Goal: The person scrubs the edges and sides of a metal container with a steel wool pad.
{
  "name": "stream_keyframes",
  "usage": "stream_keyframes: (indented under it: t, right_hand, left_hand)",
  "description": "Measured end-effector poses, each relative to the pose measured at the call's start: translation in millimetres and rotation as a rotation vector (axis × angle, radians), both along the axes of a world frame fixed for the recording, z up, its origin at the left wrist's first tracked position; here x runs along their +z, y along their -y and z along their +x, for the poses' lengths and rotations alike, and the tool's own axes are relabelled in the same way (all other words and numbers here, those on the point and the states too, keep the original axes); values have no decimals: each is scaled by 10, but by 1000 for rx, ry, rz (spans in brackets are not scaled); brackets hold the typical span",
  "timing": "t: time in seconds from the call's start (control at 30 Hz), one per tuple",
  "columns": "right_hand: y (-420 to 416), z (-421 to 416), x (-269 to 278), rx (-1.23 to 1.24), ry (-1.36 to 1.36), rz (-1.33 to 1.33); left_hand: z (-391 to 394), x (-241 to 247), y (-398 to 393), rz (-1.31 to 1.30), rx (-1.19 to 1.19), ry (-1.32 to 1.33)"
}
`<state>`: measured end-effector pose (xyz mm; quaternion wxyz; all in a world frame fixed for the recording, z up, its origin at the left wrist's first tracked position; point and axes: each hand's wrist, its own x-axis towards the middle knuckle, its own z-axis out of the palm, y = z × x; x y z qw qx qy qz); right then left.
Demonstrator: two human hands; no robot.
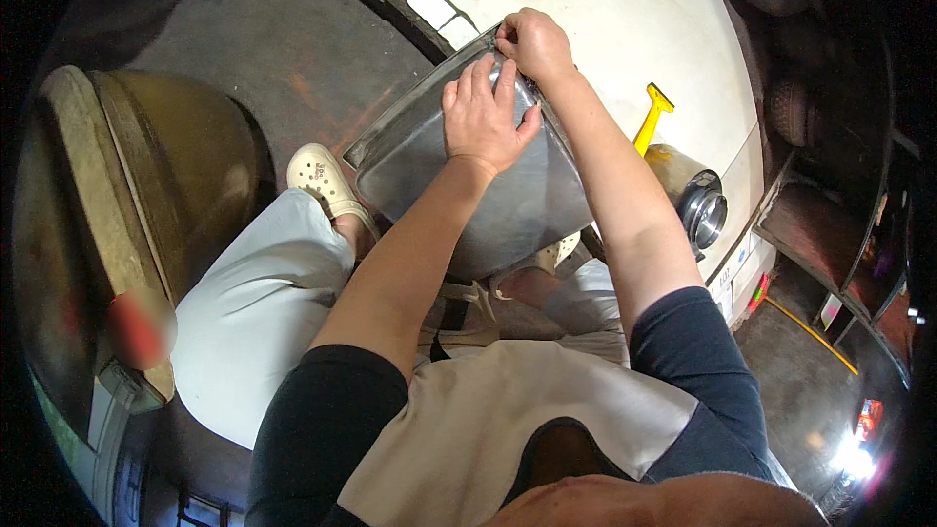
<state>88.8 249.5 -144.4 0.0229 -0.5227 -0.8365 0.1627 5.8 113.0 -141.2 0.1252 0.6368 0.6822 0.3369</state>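
A grey metal basin point(410, 154), perhaps a sink seen from its underside, lies tilted between my knees with its far corner at the edge of a pale slab. My left hand point(487, 113) rests flat on the basin near that corner, its fingers spread. At the corner's rim is my right hand point(533, 44), its fingers curled and pinched together; whether something small is between them cannot be told. Dark residue shows along the rim there. To the right, a yellow-handled scraper point(650, 121) leans by a metal cylinder with a shiny dark-rimmed end point(692, 194).
A large brown glazed jar point(183, 176) stands on the left, close to my leg. The pale slab point(644, 22) spans the upper right, with dark shelving point(812, 227) beyond it. A bright lamp point(853, 460) shines at the lower right.
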Motion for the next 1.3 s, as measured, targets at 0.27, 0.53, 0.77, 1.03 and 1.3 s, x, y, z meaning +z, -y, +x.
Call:
stream_keyframes:
  t: [0.27, 0.53, 0.77, 1.03, 1.3]
  right_hand:
    - [54, 2, -86, -160, -78, 168]
    - [23, 37, -18, -73, 10, 5]
    - [66, -23, -51, -221, -39, 117]
    - [163, 211, -90, -469, -112, 17]
    - [310, 406, -68, -261, -142, 97]
  left_hand:
    - [8, -56, 7, 22, 1, -7]
    - [1, -14, -9, 9, -5, 15]
    - [9, -28, 7, 26, -7, -12]
    - [-8, -1, -17, -5, -11, -6]
    - [7, -20, -11, 32, 8, -4]
